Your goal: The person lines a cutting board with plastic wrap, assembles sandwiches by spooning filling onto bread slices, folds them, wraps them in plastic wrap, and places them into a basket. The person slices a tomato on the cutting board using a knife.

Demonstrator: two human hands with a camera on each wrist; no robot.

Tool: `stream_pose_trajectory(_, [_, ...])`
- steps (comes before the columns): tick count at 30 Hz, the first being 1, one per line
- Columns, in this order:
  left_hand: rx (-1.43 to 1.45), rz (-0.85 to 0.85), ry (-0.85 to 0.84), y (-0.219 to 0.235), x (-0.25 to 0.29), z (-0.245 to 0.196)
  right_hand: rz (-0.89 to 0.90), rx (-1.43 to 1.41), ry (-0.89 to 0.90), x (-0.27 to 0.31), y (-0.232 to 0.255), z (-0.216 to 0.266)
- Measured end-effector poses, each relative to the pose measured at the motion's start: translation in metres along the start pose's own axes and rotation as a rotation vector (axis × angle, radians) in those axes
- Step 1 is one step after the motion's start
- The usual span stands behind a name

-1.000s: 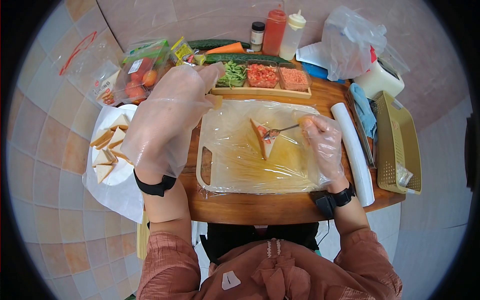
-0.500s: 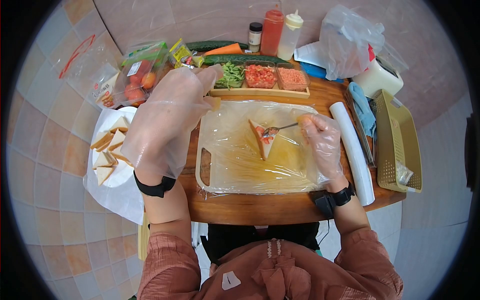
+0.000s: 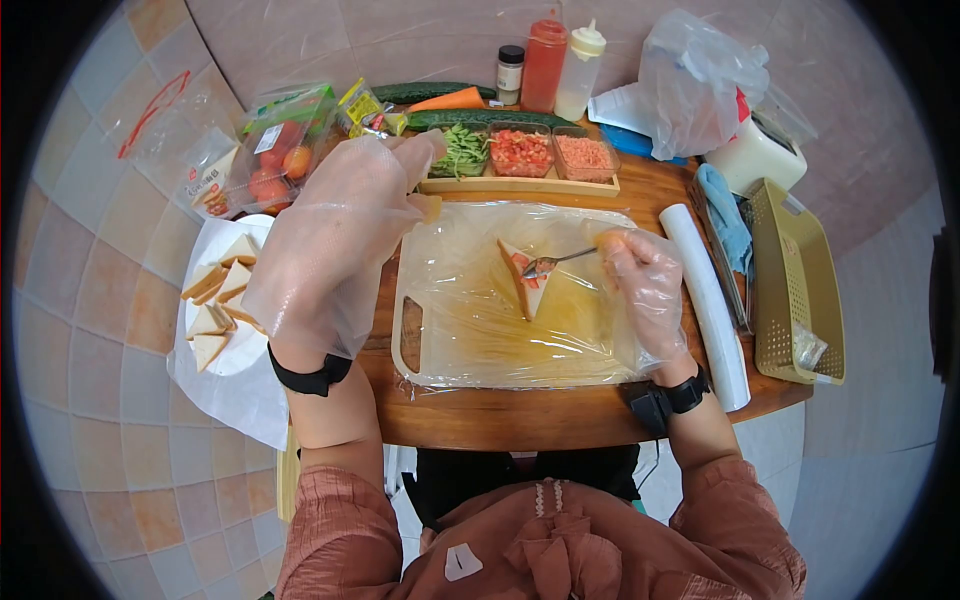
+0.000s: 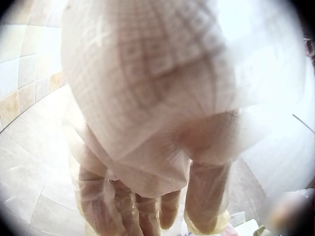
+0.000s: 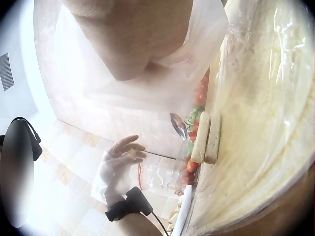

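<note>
Lying near the middle of a cutting board (image 3: 440, 345) wrapped in film (image 3: 590, 360), the bread triangle (image 3: 533, 301) shows a pale face, browned along its left edge, with red pieces (image 3: 534, 281) toward its upper part. The wrapping presumably shields the board. Pinched by its handle in the gloved right hand (image 3: 645, 285), a spoon (image 3: 572, 256) slants over these pieces (contact cannot be told), an angle suited to placing or spreading. The left hand (image 3: 345, 220), also gloved, is raised with relaxed fingers, grasping nothing, probably to leave the bread unobstructed. Beyond, a wooden tray (image 3: 520, 185) groups three filled containers (image 3: 521, 150), likely for easy reach.
</note>
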State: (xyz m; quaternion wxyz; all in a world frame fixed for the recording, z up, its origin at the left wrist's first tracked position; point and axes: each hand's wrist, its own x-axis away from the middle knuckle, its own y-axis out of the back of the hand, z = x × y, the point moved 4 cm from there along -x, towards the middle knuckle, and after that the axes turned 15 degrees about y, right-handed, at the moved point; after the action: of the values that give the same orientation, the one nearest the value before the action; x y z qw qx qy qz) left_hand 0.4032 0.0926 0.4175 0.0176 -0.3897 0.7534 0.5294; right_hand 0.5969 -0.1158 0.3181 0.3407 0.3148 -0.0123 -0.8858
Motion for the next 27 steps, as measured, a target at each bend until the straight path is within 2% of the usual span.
stream_pose_trajectory(7, [0.009,-0.013,-0.016,-0.0012,0.0022,-0.0054,0.002,0.104,0.052,-0.0012,0.0014,-0.0012])
stream_pose_trajectory(13, [0.016,-0.026,-0.026,-0.0002,0.0025,-0.0058,-0.063,0.058,0.024,0.0015,0.0016,-0.0047])
stream_pose_trajectory(23, [0.029,-0.045,-0.046,0.0009,0.0037,-0.008,-0.029,0.128,0.034,0.0008,0.0017,-0.0054])
stream_pose_trajectory(27, [0.033,-0.054,-0.053,0.001,0.0038,-0.0093,-0.04,0.053,0.01,0.0007,0.0008,-0.0023])
